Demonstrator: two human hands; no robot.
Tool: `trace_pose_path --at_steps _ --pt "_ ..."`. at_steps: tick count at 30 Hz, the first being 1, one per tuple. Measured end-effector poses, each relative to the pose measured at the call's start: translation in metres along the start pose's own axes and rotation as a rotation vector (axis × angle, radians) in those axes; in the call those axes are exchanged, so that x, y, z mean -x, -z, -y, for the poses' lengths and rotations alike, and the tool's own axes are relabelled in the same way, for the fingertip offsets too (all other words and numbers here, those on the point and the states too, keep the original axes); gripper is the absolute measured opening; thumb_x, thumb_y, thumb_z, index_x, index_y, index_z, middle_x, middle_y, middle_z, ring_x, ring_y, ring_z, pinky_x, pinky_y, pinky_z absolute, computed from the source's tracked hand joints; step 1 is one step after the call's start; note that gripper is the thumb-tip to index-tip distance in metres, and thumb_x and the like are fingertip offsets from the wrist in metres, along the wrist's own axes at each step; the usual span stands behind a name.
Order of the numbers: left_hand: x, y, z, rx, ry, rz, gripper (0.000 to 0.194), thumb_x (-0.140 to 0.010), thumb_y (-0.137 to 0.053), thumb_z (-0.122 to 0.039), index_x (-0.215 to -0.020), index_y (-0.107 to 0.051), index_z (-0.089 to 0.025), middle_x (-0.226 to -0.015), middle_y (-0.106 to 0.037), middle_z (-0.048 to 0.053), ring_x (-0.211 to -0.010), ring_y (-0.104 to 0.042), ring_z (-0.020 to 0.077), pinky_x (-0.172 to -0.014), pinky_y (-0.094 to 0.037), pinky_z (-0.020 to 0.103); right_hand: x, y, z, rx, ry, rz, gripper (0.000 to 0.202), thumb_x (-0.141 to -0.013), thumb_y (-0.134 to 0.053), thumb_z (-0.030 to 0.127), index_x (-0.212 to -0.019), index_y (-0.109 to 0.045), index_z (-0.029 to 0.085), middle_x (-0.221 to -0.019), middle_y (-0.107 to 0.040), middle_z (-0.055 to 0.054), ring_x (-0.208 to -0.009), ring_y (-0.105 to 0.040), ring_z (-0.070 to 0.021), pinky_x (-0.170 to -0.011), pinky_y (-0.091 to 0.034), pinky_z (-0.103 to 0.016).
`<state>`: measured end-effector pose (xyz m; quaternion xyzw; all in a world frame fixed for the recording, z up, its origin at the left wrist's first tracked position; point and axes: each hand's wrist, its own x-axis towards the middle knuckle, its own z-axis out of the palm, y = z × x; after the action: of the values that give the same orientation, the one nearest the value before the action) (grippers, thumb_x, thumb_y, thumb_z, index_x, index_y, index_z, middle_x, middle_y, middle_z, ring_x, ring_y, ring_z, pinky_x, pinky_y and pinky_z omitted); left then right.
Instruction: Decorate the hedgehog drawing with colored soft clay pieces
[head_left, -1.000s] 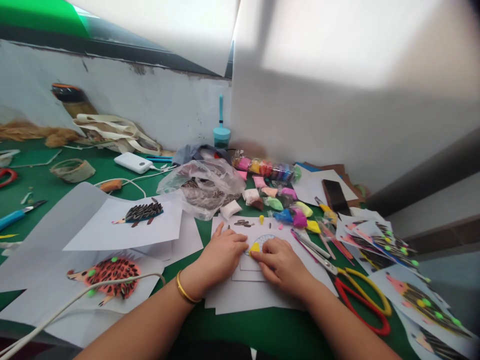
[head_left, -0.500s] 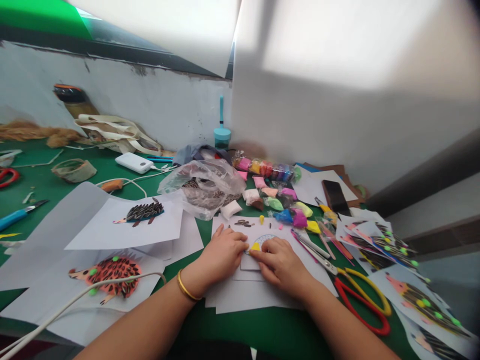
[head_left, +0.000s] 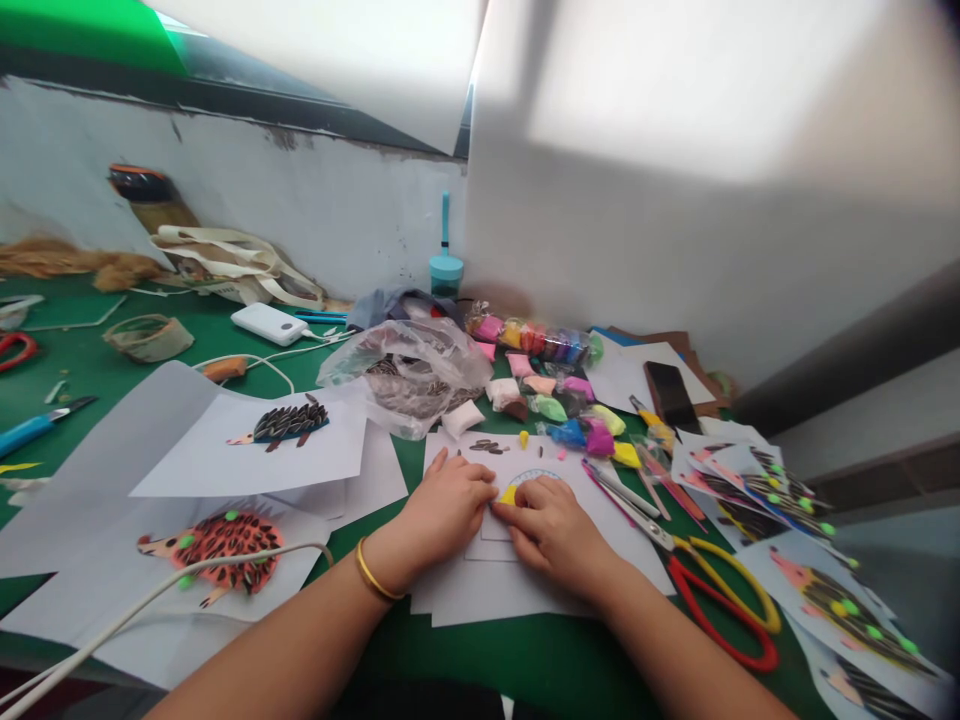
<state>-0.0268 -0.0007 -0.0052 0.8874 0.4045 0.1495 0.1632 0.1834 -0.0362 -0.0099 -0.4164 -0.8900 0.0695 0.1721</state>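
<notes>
A white paper sheet (head_left: pixel 525 590) lies in front of me, bearing a blue-dotted round drawing (head_left: pixel 537 474). On this drawing sits a small piece of yellow clay (head_left: pixel 508 494). My right hand (head_left: pixel 556 522) is closed over it, with the fingers curled and the index fingertip pressed at the clay's lower edge. My left hand (head_left: pixel 450 505) rests on the paper to the left, fingers stretched and touching the sheet beside the clay. Several sunflower seeds (head_left: pixel 489 446) and a little yellow clay lump (head_left: pixel 523 439) lie at the sheet's top.
Scissors (head_left: pixel 720 590) lie right of the paper. Beyond are wrapped clay packs (head_left: pixel 551 408) and a plastic bag of seeds (head_left: pixel 409 385). Finished hedgehog pictures lie left (head_left: pixel 232 550) and right (head_left: pixel 847 605). A white cable (head_left: pixel 142 605) crosses the left side. A phone (head_left: pixel 670 393) lies back right.
My right hand has shifted slightly left, and its fingers now cover more of the yellow clay. My left hand stays in place.
</notes>
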Motion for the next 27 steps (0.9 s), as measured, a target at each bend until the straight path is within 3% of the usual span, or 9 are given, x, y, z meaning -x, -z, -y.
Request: trace_pose_path --at_steps 6,15,19,22,27 --pt "0.0 0.002 -0.001 -0.005 0.001 0.02 0.028 -0.087 -0.058 -0.014 -0.105 -0.073 -0.028 -0.12 -0.069 0.004 -0.112 -0.058 0.0256 -0.113 -0.023 0.062 0.004 -0.001 -0.009 -0.081 -0.042 -0.094 0.028 -0.089 -0.054 0.017 -0.111 -0.071 0.025 -0.092 -0.059 -0.005 -0.087 -0.052 -0.0193 -0.08 -0.036 -0.036" --pt "0.0 0.0 0.0 -0.008 0.001 0.007 0.025 -0.088 -0.058 -0.016 -0.105 -0.073 -0.028 -0.119 -0.069 0.004 -0.112 -0.058 0.0249 -0.114 -0.023 0.061 0.0 -0.001 0.0 -0.031 -0.021 -0.007 0.027 -0.088 -0.055 0.019 -0.108 -0.072 0.025 -0.087 -0.056 -0.005 -0.086 -0.049 -0.0199 -0.079 -0.034 -0.037" --pt "-0.001 0.002 -0.002 -0.002 0.005 0.012 0.025 -0.089 -0.056 -0.016 -0.104 -0.072 -0.027 -0.119 -0.069 0.004 -0.112 -0.059 0.0255 -0.114 -0.023 0.062 0.0 -0.002 -0.003 -0.052 -0.025 -0.038 0.03 -0.087 -0.055 0.018 -0.112 -0.071 0.025 -0.09 -0.058 -0.005 -0.088 -0.05 -0.0203 -0.081 -0.035 -0.037" --pt "-0.001 0.002 -0.003 -0.011 0.017 0.007 0.03 -0.087 -0.055 -0.013 -0.111 -0.068 -0.024 -0.118 -0.069 0.006 -0.113 -0.059 0.0253 -0.114 -0.024 0.06 0.001 -0.004 -0.007 -0.065 -0.065 -0.079 0.035 -0.086 -0.055 0.017 -0.118 -0.068 0.024 -0.096 -0.06 -0.006 -0.091 -0.051 -0.0209 -0.083 -0.036 -0.037" --pt "0.0 0.0 -0.003 -0.021 0.034 -0.007 0.04 -0.084 -0.056 -0.011 -0.122 -0.06 -0.022 -0.117 -0.068 0.008 -0.114 -0.058 0.026 -0.115 -0.024 0.059 0.0 -0.006 -0.006 -0.04 -0.081 -0.019 0.033 -0.083 -0.056 0.016 -0.113 -0.068 0.024 -0.094 -0.059 -0.006 -0.091 -0.05 -0.0216 -0.082 -0.035 -0.037"
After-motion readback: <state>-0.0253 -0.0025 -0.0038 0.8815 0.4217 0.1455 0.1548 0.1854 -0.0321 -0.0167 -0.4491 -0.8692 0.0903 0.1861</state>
